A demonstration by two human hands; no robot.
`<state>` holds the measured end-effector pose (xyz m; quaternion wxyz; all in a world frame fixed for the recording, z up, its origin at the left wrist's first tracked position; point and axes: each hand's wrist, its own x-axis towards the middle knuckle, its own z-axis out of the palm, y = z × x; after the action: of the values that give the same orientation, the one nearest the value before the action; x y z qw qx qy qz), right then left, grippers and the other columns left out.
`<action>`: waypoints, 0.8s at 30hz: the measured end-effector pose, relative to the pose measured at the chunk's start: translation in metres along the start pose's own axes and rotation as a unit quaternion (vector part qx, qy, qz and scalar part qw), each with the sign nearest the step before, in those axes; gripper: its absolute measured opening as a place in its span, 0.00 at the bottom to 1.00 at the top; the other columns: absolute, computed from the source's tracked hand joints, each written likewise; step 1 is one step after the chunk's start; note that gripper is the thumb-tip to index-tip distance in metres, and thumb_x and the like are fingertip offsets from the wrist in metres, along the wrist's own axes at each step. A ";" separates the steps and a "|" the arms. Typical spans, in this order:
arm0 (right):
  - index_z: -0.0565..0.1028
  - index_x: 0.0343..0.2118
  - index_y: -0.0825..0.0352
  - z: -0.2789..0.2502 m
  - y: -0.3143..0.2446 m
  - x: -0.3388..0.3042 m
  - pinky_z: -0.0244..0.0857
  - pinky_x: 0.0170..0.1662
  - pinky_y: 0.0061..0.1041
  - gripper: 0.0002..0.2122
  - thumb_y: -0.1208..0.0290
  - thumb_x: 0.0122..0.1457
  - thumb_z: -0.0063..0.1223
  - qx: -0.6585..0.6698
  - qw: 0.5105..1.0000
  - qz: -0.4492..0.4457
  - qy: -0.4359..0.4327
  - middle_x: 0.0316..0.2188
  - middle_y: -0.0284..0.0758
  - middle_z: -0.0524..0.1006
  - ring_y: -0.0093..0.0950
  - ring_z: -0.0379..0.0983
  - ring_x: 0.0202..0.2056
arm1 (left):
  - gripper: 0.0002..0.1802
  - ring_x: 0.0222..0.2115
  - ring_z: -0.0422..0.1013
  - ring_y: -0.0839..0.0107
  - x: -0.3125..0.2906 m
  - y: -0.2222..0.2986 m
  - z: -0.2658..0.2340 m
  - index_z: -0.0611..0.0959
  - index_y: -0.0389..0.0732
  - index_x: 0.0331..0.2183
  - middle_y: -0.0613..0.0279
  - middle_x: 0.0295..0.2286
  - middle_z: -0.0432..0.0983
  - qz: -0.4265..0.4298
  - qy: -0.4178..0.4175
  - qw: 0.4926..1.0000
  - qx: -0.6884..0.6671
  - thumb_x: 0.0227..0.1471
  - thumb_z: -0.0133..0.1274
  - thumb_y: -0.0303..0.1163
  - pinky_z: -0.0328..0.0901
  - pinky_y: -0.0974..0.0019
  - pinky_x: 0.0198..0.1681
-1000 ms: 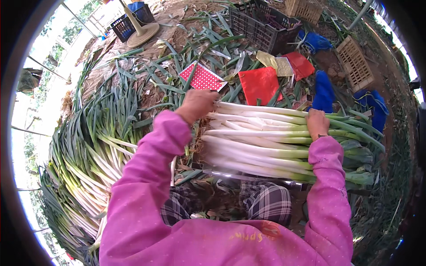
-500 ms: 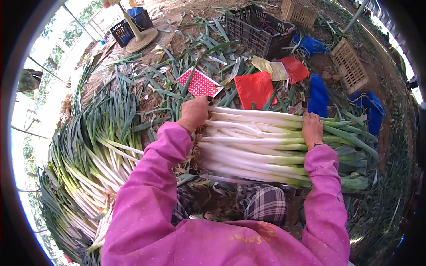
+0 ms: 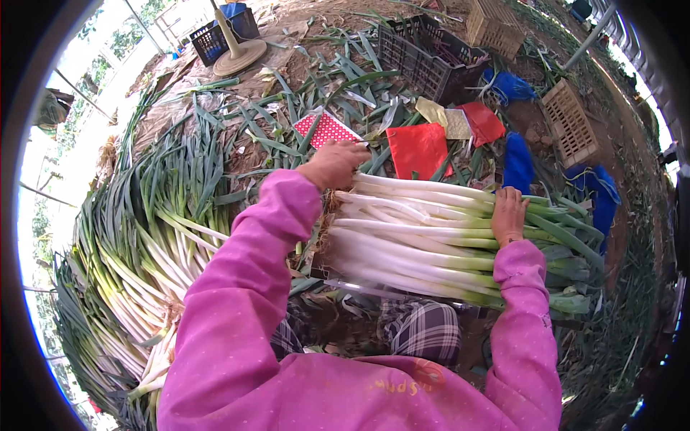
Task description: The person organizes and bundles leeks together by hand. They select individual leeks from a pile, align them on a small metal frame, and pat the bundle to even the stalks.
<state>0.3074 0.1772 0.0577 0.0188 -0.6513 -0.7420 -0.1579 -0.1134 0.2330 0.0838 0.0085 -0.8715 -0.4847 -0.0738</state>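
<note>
Now we hold the leeks (image 3: 438,241) at both ends to keep them even: left hand (image 3: 336,164) cups the roots, right hand (image 3: 509,214) presses flat on top.

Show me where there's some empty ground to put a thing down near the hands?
Little bare room. The clearest patch is the dirt between the fan base and the black crate. Between the left hand and right hand lies the leek bundle; leftward, the leek pile fills the ground.
</note>
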 end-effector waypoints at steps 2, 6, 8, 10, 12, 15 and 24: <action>0.68 0.39 0.60 -0.001 0.000 -0.007 0.49 0.56 0.59 0.11 0.76 0.51 0.46 0.005 0.999 0.004 0.043 0.41 0.33 0.65 0.35 0.61 0.49 | 0.23 0.49 0.64 0.65 0.013 0.016 0.005 0.80 0.54 0.44 0.67 0.44 0.74 0.029 -0.195 0.980 0.024 0.41 0.53 0.31 0.57 0.59 0.51; 0.67 0.38 0.60 -0.002 -0.001 -0.008 0.46 0.58 0.60 0.10 0.75 0.51 0.46 0.027 0.994 0.028 0.100 0.42 0.32 0.64 0.35 0.60 0.51 | 0.23 0.43 0.65 0.67 0.024 0.009 0.003 0.80 0.56 0.43 0.71 0.37 0.77 0.077 -0.278 0.949 0.124 0.39 0.56 0.35 0.59 0.61 0.47; 0.67 0.38 0.60 -0.001 0.005 -0.009 0.45 0.58 0.60 0.10 0.75 0.52 0.45 0.029 0.993 0.038 0.107 0.42 0.32 0.64 0.36 0.60 0.51 | 0.20 0.43 0.65 0.67 0.018 0.010 0.002 0.81 0.56 0.41 0.70 0.37 0.76 0.080 -0.187 0.978 0.043 0.41 0.56 0.36 0.58 0.61 0.47; 0.67 0.38 0.60 -0.003 0.005 -0.008 0.44 0.58 0.60 0.09 0.75 0.52 0.45 0.035 0.992 0.045 0.117 0.42 0.32 0.64 0.36 0.60 0.51 | 0.15 0.44 0.64 0.67 0.013 0.012 0.008 0.82 0.56 0.37 0.70 0.38 0.76 0.070 -0.161 0.984 0.038 0.43 0.55 0.37 0.58 0.60 0.48; 0.67 0.39 0.60 -0.006 0.002 -0.006 0.43 0.59 0.59 0.10 0.75 0.52 0.45 0.057 0.990 0.044 0.117 0.43 0.33 0.65 0.36 0.60 0.51 | 0.12 0.46 0.63 0.69 0.008 0.006 0.020 0.82 0.54 0.36 0.69 0.38 0.75 0.078 -0.125 0.988 0.047 0.45 0.54 0.37 0.57 0.58 0.49; 0.67 0.40 0.60 -0.006 0.002 -0.007 0.44 0.59 0.58 0.11 0.75 0.52 0.46 0.064 0.987 0.036 0.143 0.43 0.33 0.65 0.37 0.60 0.51 | 0.12 0.45 0.66 0.66 0.000 -0.002 0.021 0.83 0.52 0.35 0.66 0.36 0.75 0.097 -0.095 0.991 0.006 0.46 0.54 0.38 0.60 0.57 0.48; 0.67 0.41 0.60 -0.014 0.007 -0.003 0.46 0.58 0.56 0.12 0.74 0.53 0.48 0.098 0.978 0.040 0.178 0.43 0.34 0.66 0.37 0.61 0.51 | 0.08 0.30 0.75 0.56 -0.010 0.002 -0.014 0.85 0.47 0.28 0.55 0.22 0.77 -0.011 -0.120 0.980 -0.157 0.41 0.54 0.31 0.67 0.57 0.36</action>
<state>0.3120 0.1715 0.0719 0.2210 -0.6369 -0.7119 -0.1967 -0.1191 0.2222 0.0964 -0.1873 -0.8594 -0.4738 -0.0441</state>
